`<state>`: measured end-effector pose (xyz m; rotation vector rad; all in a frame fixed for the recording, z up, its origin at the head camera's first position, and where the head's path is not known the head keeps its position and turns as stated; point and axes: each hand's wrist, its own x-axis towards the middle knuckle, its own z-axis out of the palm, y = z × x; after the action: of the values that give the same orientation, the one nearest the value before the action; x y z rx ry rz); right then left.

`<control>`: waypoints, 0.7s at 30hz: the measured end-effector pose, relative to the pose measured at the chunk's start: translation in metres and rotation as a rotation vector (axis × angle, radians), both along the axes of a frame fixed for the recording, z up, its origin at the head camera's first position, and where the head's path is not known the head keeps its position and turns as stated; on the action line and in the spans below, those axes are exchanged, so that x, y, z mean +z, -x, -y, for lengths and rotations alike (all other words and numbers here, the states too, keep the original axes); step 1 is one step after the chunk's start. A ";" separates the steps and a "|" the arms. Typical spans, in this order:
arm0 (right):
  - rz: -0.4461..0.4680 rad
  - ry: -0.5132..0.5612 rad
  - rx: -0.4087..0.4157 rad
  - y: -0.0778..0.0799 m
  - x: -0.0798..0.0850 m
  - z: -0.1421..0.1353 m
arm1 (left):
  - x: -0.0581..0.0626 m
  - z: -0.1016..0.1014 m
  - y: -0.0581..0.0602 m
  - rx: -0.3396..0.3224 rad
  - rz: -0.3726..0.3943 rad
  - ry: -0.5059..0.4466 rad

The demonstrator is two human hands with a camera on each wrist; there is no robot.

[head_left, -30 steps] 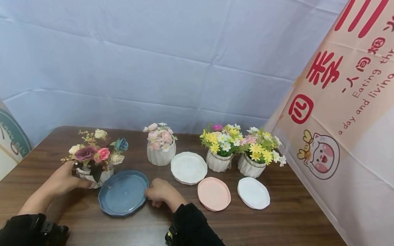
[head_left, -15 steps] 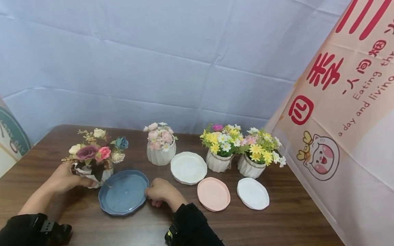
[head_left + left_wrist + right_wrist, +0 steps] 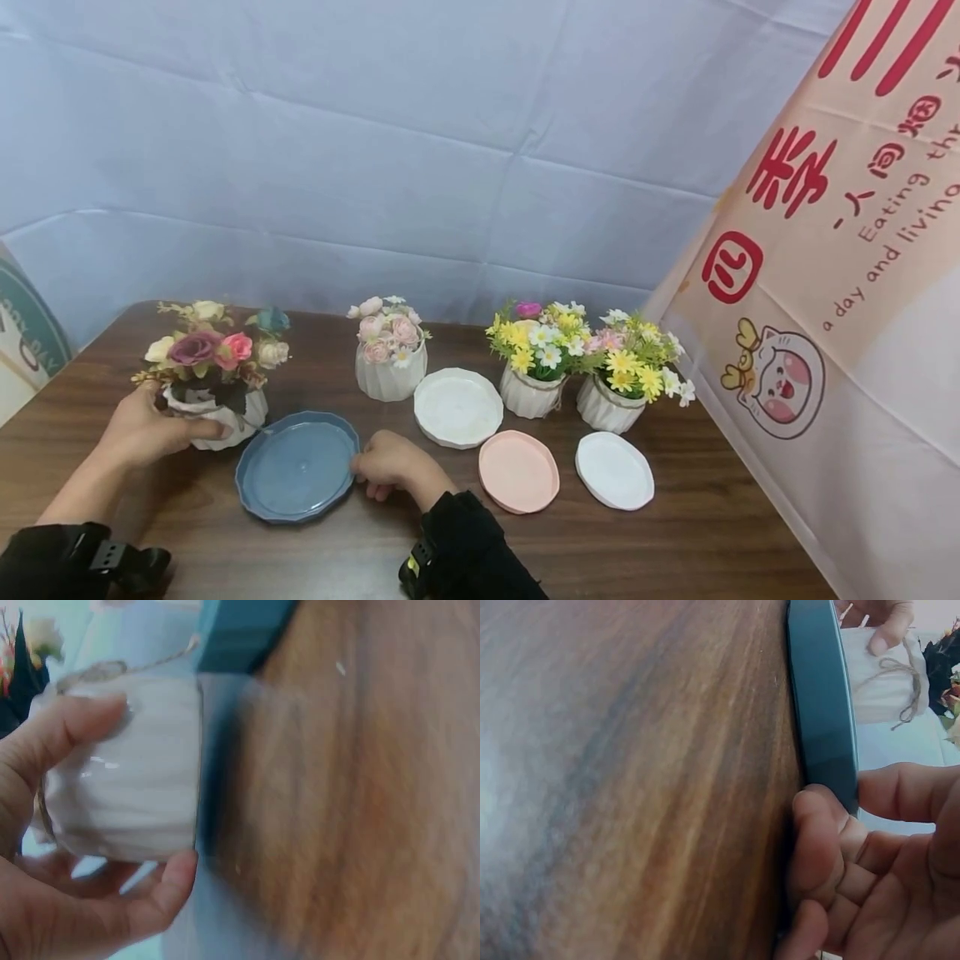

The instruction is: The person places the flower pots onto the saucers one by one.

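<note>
In the head view my left hand grips a white fluted flowerpot of mixed artificial roses, just left of the blue plate. Seen from the left wrist, the thumb lies along the pot's side and the fingers curl beneath it; a twine bow circles the rim. The pot leans slightly, and I cannot tell whether its base touches the table. My right hand pinches the right rim of the blue plate, which lies flat. From the right wrist, the thumb presses the rim's top edge while curled fingers meet its outer wall.
Behind stand a pot of pale pink flowers and two twine-tied pots of yellow daisies. A round white plate, a pink plate and a smaller white plate lie on the brown table. A printed cloth hangs at right.
The rose pot in my left hand has shifted left and slightly up in the head view, away from the blue plate, and tilted. My right hand stays at the plate's rim.
</note>
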<state>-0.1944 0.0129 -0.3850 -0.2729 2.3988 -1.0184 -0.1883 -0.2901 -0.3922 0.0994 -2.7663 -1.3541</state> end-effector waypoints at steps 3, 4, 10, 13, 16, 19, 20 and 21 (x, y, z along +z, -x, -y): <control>0.002 0.000 -0.004 0.000 0.001 -0.001 | 0.002 -0.002 -0.001 0.048 0.004 -0.041; 0.002 0.000 -0.004 0.000 0.001 -0.001 | 0.003 -0.002 -0.001 0.057 -0.005 -0.049; 0.003 -0.004 -0.002 0.000 0.001 -0.001 | 0.005 -0.005 -0.002 0.080 -0.030 -0.036; 0.012 -0.007 -0.010 0.000 0.002 -0.002 | 0.007 -0.006 -0.003 0.070 -0.024 -0.009; 0.028 -0.004 -0.024 0.000 0.001 -0.002 | 0.009 -0.009 -0.004 0.050 -0.050 0.042; 0.036 0.004 -0.029 0.000 0.001 -0.003 | 0.011 -0.015 -0.005 0.026 -0.098 0.064; 0.036 0.007 -0.027 0.000 0.002 -0.003 | 0.011 -0.017 -0.006 0.024 -0.106 0.064; 0.035 0.010 -0.025 0.000 0.002 -0.004 | 0.012 -0.020 -0.007 0.024 -0.115 0.057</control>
<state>-0.1944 0.0167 -0.3833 -0.2271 2.3717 -1.0388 -0.1809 -0.2700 -0.3807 0.0505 -2.6965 -1.2331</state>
